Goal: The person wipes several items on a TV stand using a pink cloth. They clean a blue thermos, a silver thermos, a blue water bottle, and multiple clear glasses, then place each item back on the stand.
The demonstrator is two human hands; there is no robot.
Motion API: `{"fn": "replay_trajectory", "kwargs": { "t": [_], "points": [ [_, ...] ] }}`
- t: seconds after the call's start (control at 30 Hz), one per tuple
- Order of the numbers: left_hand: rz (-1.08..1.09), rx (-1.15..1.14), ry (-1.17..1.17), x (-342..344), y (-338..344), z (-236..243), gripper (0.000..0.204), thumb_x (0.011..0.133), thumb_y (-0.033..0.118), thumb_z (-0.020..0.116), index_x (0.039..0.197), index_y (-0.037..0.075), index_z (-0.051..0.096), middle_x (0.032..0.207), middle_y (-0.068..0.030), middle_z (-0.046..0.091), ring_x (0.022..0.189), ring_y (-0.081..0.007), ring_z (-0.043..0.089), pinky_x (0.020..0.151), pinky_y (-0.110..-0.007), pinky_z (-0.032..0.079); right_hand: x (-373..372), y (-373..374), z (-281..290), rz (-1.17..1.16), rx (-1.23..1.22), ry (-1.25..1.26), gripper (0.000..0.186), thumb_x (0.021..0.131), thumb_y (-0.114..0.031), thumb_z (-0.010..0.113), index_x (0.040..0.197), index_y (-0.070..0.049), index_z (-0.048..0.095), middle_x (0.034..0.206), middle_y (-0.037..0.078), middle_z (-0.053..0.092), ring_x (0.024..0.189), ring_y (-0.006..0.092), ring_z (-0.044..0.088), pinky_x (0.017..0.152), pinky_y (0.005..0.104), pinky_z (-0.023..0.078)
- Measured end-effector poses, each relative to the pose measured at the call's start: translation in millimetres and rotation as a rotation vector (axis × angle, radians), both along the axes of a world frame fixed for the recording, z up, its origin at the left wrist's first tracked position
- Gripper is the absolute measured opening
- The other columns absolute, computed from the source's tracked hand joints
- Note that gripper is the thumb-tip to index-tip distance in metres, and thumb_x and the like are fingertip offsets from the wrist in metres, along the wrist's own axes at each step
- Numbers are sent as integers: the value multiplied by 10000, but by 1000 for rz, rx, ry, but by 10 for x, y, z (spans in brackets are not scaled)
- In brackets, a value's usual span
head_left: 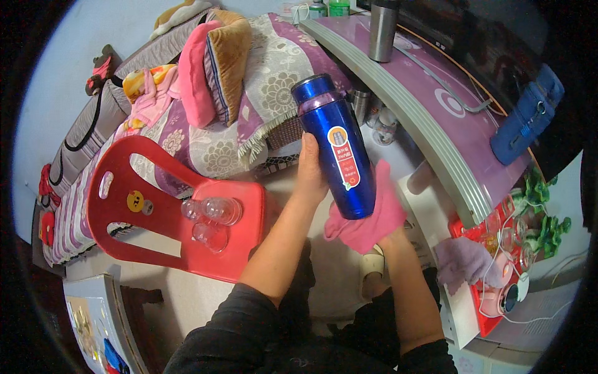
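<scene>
A shiny blue thermos flask (336, 149) with a sticker down its side is held up before me, tilted, its lidded end pointing away. My left hand (313, 165) is wrapped round its left side, thumb showing on the front. Under the flask's lower end, a pink cloth (364, 224) lies in my right hand (391, 237), pressed against the flask's base and right side. The cloth and flask hide most of the right hand's fingers.
On the left, a red plastic chair (249, 249) carries several clear glass vessels (221, 210). To the right stands a purple table (436, 93) with a steel flask (382, 31) and a blue cylindrical case (526, 118). Below it, a purple cloth (467, 262) hangs beside a red tray (489, 321).
</scene>
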State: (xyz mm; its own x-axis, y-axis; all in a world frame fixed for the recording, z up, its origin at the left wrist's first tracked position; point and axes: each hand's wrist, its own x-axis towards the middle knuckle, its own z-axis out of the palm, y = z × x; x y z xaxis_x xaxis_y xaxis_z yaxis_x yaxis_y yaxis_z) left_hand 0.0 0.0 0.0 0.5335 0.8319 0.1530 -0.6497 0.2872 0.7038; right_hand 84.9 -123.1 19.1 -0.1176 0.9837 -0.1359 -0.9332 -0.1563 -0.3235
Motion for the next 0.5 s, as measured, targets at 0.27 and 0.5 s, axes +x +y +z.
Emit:
{"fn": "replay_trajectory", "kwargs": {
  "t": [0.27, 0.5],
  "points": [
    [163, 102, 16, 54, -11, -64, 707, 765, 609, 553, 1216, 83, 413, 1036, -76, 574, 911, -201, 588, 790, -353, 507, 81, 50, -215, -92, -147, -140, 614, 866, -607, 293, 1140, -76, 432, 788, 185, 553, 624, 375, 548, 564, 532, 440],
    [327, 319, 141, 73, -105, 74, 741, 774, 525, 613, 1287, 73, 327, 1119, -75, 510, 981, -180, 525, 850, -323, 440, 292, 214, -562, -262, -325, -541, 711, 857, -600, 341, 1251, -8, 359, 1065, 154, 501, 867, 275, 526, 740, 406, 440]
  ]
}}
